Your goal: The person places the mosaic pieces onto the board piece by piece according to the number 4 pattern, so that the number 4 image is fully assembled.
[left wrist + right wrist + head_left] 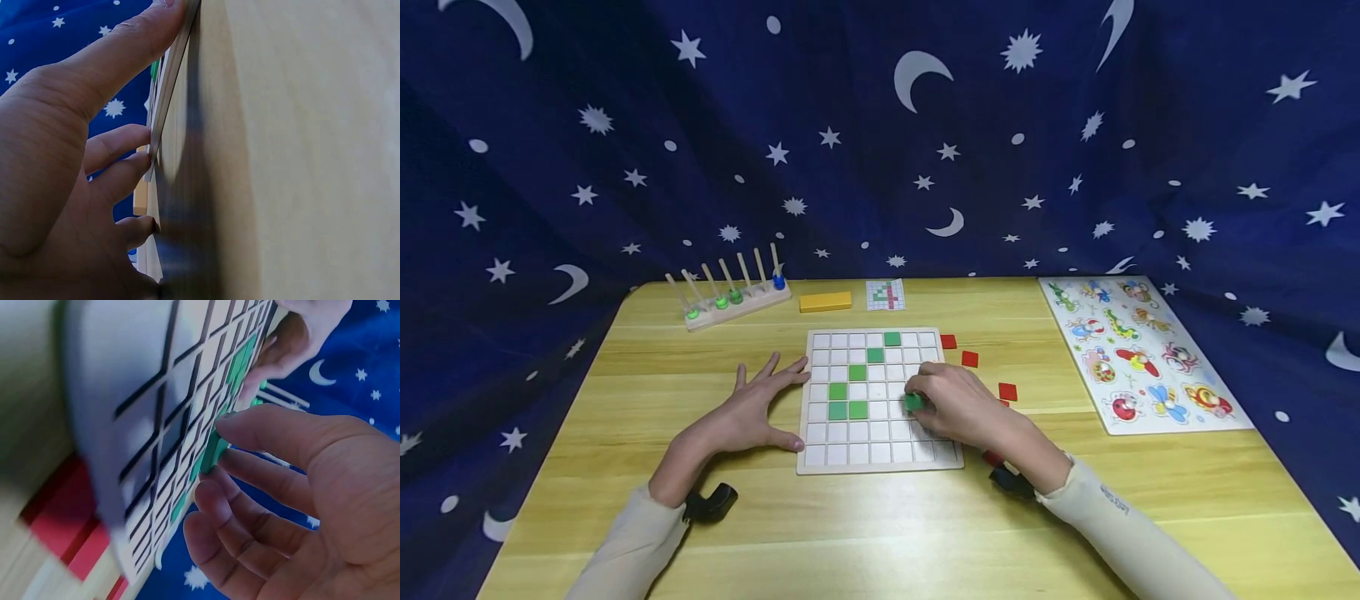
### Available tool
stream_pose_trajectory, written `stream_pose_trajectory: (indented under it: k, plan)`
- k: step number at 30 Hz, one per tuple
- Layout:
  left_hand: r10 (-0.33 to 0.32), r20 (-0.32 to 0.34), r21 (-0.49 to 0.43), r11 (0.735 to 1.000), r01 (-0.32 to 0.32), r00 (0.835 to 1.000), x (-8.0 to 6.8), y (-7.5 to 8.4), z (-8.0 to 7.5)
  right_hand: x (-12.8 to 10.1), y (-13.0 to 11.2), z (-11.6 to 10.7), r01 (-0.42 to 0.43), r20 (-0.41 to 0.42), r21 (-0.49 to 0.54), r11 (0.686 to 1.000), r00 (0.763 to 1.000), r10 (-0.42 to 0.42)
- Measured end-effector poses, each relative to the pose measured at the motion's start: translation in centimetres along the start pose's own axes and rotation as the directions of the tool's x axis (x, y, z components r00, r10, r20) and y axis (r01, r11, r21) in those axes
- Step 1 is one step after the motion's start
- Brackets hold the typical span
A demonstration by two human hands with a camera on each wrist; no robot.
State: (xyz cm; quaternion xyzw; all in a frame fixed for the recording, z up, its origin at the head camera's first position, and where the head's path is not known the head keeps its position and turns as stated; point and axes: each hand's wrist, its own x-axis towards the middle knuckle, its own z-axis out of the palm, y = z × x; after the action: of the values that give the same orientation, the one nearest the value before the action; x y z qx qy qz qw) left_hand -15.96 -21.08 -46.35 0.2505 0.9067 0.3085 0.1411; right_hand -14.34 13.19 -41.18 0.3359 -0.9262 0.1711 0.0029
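Our right hand (pixel 958 408) pinches a green tile (pixel 913 402) over the grid board (pixel 880 454); our left hand (pixel 752 412), fingers spread, braces the board's edge on the counter (pixel 880 533).

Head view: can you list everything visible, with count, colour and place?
grid board: one, white, table centre
green tiles on board: six, upper and middle cells
green tile: one, in the right grip
red tiles: at least four, right of board
peg rack: one, wooden, far left
yellow block: one, far centre
pattern card: one, beside block
insect puzzle: one, right
left hand: flat at board's left edge
right hand: pinching tile
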Motion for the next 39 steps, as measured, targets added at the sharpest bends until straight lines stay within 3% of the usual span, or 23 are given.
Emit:
stream_pose_trajectory:
  k: [12,22,30,39]
  plan:
    - [-0.001,0.004,-0.006,1.000,0.001,1.000,-0.1,0.1,0.0,2.8,-1.5,2.0,0.080,0.051,-0.009,0.997,0.996,-0.080]
    - [0.008,-0.001,-0.004,1.000,-0.008,1.000,-0.1,0.0,-0.1,3.6,-1.8,2.1,0.111,0.083,0.005,0.994,0.990,-0.111]
    - [0.001,0.002,-0.007,1.000,-0.001,1.000,0.0,0.3,0.1,2.7,-1.0,0.5,0.012,0.101,0.080,0.997,0.995,-0.020]
    - [0.002,-0.005,0.001,1.000,-0.002,1.000,-0.1,0.3,0.1,0.5,1.7,-2.7,-0.063,-0.008,0.074,0.995,0.998,0.063]
